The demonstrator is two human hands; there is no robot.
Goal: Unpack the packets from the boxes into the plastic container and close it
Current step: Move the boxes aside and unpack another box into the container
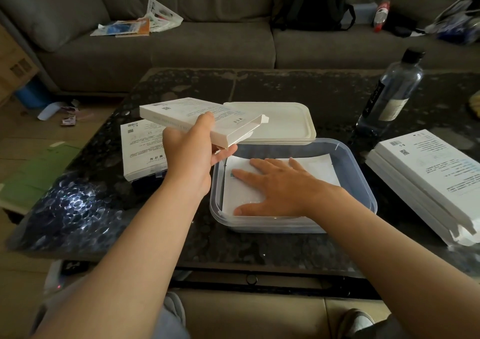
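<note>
- Mid-unpacking: gripping an open-ended box (181, 112) in the left hand (191, 154), thumb on top, fingers beneath.
- Pressing packets (317, 167) flat in the plastic container (363, 182), just below that grip, with the right hand (275, 185) spread.
- Probably next: discarding the box, reaching for the stack (426, 172) to the right.

Lid (283, 120) lies behind container (358, 172), boxes (426, 172) right.
</note>
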